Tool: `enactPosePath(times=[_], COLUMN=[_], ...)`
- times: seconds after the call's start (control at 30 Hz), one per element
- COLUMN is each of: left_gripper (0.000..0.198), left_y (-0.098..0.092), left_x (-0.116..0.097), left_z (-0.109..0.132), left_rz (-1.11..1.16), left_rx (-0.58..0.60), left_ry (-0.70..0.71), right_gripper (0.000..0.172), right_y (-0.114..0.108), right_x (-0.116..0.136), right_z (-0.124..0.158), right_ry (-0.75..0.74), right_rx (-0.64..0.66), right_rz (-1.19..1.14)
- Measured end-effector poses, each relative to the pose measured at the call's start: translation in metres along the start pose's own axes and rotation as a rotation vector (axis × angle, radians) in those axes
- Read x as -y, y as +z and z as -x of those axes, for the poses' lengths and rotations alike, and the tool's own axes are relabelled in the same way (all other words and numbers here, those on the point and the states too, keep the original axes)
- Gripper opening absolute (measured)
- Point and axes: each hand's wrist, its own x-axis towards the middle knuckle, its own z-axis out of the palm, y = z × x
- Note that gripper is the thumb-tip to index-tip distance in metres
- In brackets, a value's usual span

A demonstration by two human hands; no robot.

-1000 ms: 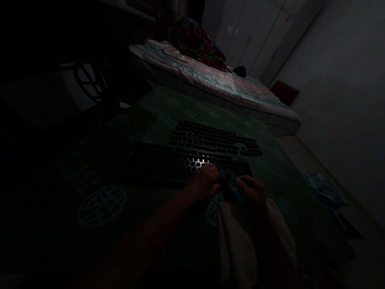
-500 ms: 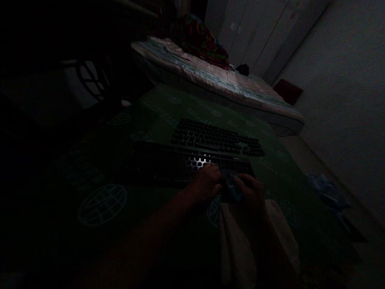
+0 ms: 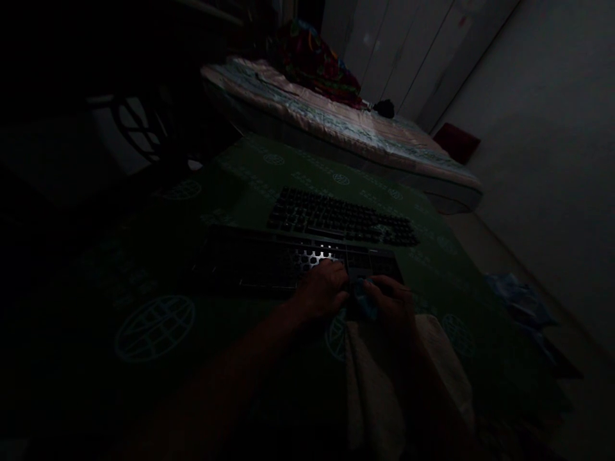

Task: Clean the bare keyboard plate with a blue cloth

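In the dim head view, a dark keyboard (image 3: 259,259) without its keycaps lies on the green cloth, with a patch of light shining on its empty key sockets. My left hand (image 3: 323,285) is closed at the keyboard's near edge, fingers curled over its top and thumb low at the front. A crumpled blue cloth (image 3: 366,301) is pinched in my right hand (image 3: 391,301), against the right part of the keyboard. Just beyond lie the loose keycaps (image 3: 346,216), set out in keyboard order. Under my right forearm is a pale towel (image 3: 372,384).
A green printed cloth (image 3: 154,330) covers the work surface. Behind it stands a bed (image 3: 336,125) with a dark red patterned blanket (image 3: 312,61). Bluish plastic-like material (image 3: 519,301) lies on the floor at right. A dark chair-like frame (image 3: 139,128) is at left.
The view has shifted slightly, so everything sits a little further left. Both hands keep nearly the same places on the keyboard, the blue cloth still in the right one.
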Motion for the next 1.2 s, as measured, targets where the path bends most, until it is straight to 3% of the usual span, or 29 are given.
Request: enactPosePath(times=[0.27,0.63,1.0,1.2], left_gripper=[0.006,0.008,0.008,0.005], left_y=[-0.001,0.002,0.000,-0.003], left_x=[0.000,0.001,-0.001,-0.003], left_z=[0.000,0.000,0.000,-0.001], left_rz=[-0.001,0.003,0.015,0.021], left_rx=[0.010,-0.006,0.010,0.017], left_ry=[-0.002,0.023,0.011,0.015], right_gripper=[0.023,0.025,0.028,0.026], right_y=[-0.006,-0.010,-0.029,-0.022], right_x=[-0.001,-0.009,-0.012,-0.011], right_z=[0.005,0.004,-0.001,0.002], right_ry=[0.103,0.088,0.191,0.135], right_rx=[0.009,-0.010,-0.226,-0.118], right_rz=[-0.050,-0.064,-0.089,-0.043])
